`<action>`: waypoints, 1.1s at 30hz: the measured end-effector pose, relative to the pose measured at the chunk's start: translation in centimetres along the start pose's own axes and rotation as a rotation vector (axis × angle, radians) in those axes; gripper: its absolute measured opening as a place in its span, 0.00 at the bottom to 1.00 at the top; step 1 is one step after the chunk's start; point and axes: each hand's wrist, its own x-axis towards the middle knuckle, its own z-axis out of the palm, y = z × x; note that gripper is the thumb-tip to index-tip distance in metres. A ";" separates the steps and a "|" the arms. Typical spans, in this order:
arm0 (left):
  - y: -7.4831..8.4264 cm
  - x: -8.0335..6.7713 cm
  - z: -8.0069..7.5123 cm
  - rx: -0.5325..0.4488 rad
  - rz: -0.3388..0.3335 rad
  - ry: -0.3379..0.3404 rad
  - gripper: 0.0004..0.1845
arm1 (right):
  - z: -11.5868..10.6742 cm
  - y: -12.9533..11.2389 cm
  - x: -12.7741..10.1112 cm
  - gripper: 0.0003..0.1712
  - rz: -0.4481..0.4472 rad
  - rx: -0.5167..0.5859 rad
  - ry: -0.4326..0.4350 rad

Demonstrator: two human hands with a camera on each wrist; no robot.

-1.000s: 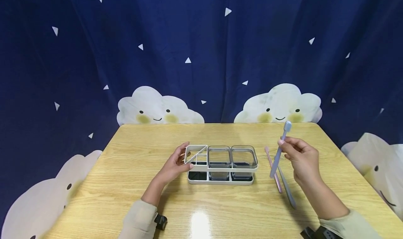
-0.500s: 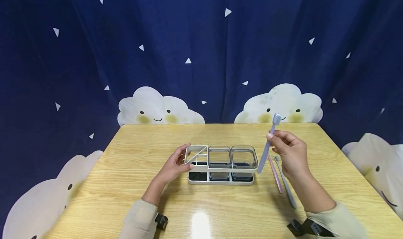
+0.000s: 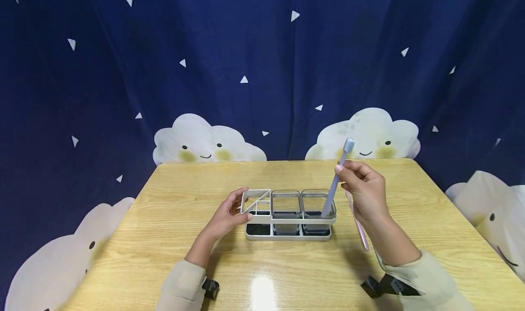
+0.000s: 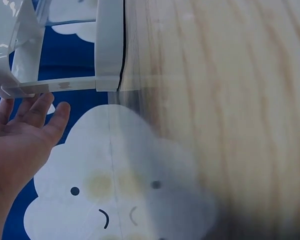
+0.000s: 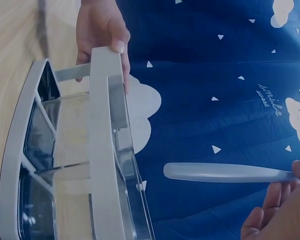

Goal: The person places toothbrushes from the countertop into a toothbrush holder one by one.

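Note:
My right hand (image 3: 340,170) pinches a grey-blue toothbrush (image 3: 335,181) near its neck, bristle head up. Its handle slants down toward the rightmost clear cup (image 3: 317,206) of a white holder (image 3: 287,220). In the right wrist view the toothbrush handle (image 5: 225,172) ends a short way off the holder's rim (image 5: 105,150). My left hand (image 3: 239,208) grips the holder's left end, thumb on the front rail; the left wrist view shows the left hand's fingers (image 4: 37,107) beside the holder frame (image 4: 107,45). A pink toothbrush (image 3: 359,231) lies on the table beside my right wrist.
The holder stands mid-way on a wooden table (image 3: 172,238) and carries two clear cups and an open divided section (image 3: 256,201). A dark blue curtain with white clouds (image 3: 205,140) hangs close behind the table. Black wrist mounts (image 3: 210,288) sit on both sleeves.
My right hand has carried the grey-blue toothbrush left and up, from beside the lying brushes to over the holder's right cup. My forearm now hides the other brush on the table. The left hand stayed.

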 end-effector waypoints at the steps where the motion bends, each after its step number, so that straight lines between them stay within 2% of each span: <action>1: 0.2 0.0 0.0 0.001 -0.003 -0.001 0.39 | 0.2 0.0 0.1 0.04 0.003 0.007 0.000; 7: 2.2 -0.4 0.2 0.042 0.003 -0.009 0.39 | 1.6 0.4 0.4 0.05 0.002 0.029 -0.015; 10: 2.6 -0.6 0.2 0.042 0.010 -0.006 0.39 | 2.4 0.7 0.4 0.05 -0.013 0.038 -0.034; 19: 2.5 -0.5 0.3 0.004 0.020 -0.002 0.38 | 4.5 1.5 0.4 0.11 0.005 0.069 -0.070; 28: 2.6 -0.4 0.3 0.026 0.011 -0.016 0.39 | 5.8 2.3 0.2 0.08 0.018 0.053 -0.097; 33: 1.3 -0.2 -0.1 0.029 0.003 0.004 0.39 | 6.4 2.8 0.1 0.08 0.006 0.061 -0.109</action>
